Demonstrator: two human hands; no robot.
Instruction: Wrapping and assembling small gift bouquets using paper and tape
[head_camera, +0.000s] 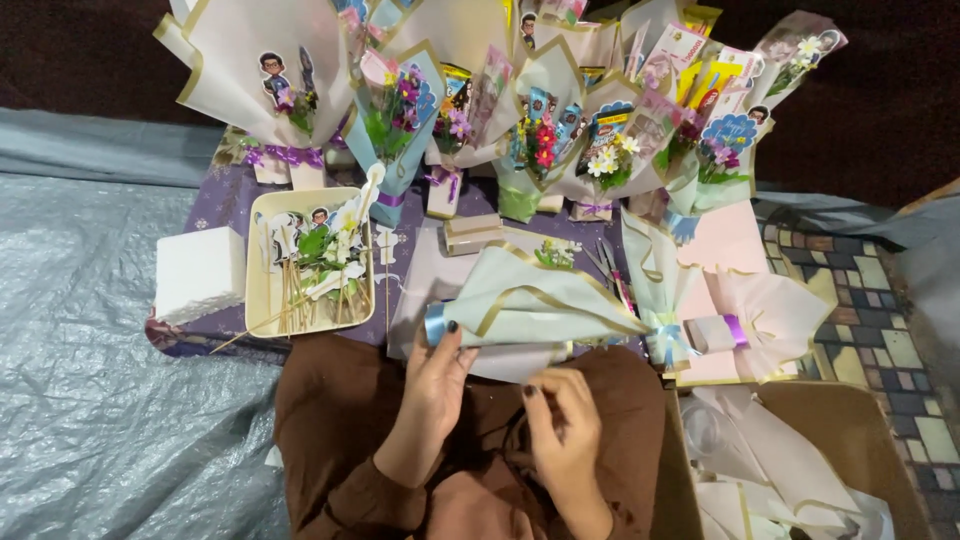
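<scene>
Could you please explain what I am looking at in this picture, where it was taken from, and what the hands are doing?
This single picture comes from a camera worn on a person's head, looking down at their own two bare hands; no machine is involved. The left hand grips the narrow end of a pale green paper cone edged in gold, at a band of shiny blue ribbon. The right hand pinches something too small to make out, below the cone. On the purple patterned cloth lie a cream tray of paper picks on wooden sticks, a white foam block and a row of finished paper-wrapped bouquets. A brown cardboard box of wrapping paper sits at lower right.
</scene>
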